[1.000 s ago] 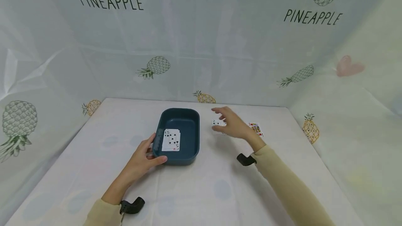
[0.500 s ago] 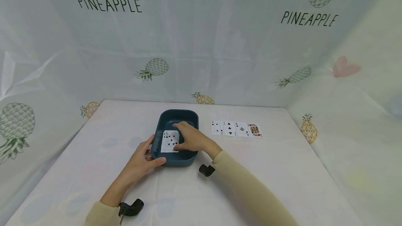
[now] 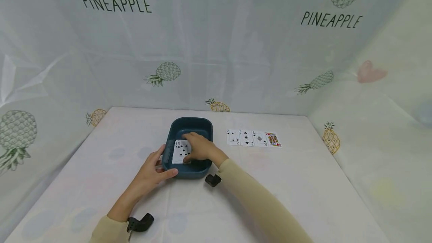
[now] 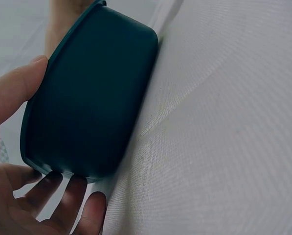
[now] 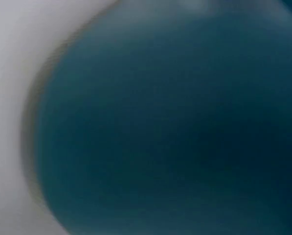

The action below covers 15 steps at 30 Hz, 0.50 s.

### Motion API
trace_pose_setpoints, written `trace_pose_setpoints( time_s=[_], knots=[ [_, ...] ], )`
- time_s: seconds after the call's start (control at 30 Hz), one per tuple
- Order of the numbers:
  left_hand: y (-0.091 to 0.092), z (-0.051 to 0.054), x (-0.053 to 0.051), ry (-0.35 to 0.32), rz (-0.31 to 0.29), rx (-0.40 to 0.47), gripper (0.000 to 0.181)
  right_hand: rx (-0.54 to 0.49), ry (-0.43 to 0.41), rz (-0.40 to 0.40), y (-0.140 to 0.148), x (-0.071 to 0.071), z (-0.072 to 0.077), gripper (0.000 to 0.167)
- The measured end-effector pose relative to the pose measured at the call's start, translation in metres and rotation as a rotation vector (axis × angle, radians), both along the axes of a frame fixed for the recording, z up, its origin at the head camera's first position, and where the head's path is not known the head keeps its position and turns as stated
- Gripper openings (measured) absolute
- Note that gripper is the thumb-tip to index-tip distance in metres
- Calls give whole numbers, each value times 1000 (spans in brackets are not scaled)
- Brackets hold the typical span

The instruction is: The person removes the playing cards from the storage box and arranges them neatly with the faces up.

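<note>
The dark blue tray (image 3: 199, 172) stands on the table, with white playing cards (image 3: 180, 152) lying face up at its left; the top one shows a five. My left hand (image 3: 146, 177) holds the tray at its near left corner, thumb at the near rim, and the left wrist view shows the fingertips (image 4: 77, 183) against its wall (image 4: 92, 93). Inside the tray, my right hand (image 3: 201, 148) reaches over the cards' right part, thumb near their lower edge and fingers near the upper one. The right wrist view shows only the blurred tray wall (image 5: 136, 117).
Right of the tray, several cards lie face up in a row: a two (image 3: 233, 137), a three (image 3: 246, 138), an ace (image 3: 259, 138) and a king (image 3: 273, 140). A pineapple-print cloth (image 3: 216, 40) rises behind the white table (image 3: 303, 183).
My right hand has moved left from above the card row into the tray, then a little further over the cards. The whole row is now uncovered. My left hand has stayed at the tray.
</note>
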<state>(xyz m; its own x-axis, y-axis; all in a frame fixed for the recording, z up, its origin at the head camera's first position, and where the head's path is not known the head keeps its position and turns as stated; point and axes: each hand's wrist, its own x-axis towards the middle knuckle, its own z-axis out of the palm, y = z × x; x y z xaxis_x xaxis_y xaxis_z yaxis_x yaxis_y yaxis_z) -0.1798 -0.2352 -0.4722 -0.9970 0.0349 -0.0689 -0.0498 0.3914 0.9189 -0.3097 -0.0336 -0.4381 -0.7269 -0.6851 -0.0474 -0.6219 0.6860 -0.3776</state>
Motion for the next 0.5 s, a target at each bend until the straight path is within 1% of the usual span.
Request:
trace_pose_setpoints(
  time_s=[0.07, 0.17, 0.23, 0.4, 0.5],
  knots=[
    [-1, 0, 0, -3, 2, 8, 109, -17, -37, -5, -3, -1, 2, 92],
    [-2, 0, 1, -7, 3, 18, 108, -17, -64, -14, -6, 0, 4, 93],
    [-2, 0, 1, -8, 3, 17, 108, -2, -69, -21, -8, 0, 3, 93],
    [-3, 0, 0, -2, -1, 8, 108, 54, -48, -32, -11, 1, 2, 93],
    [-2, 0, 0, -1, 0, 4, 108, 71, -45, -28, -11, 0, 1, 91]
  ],
)
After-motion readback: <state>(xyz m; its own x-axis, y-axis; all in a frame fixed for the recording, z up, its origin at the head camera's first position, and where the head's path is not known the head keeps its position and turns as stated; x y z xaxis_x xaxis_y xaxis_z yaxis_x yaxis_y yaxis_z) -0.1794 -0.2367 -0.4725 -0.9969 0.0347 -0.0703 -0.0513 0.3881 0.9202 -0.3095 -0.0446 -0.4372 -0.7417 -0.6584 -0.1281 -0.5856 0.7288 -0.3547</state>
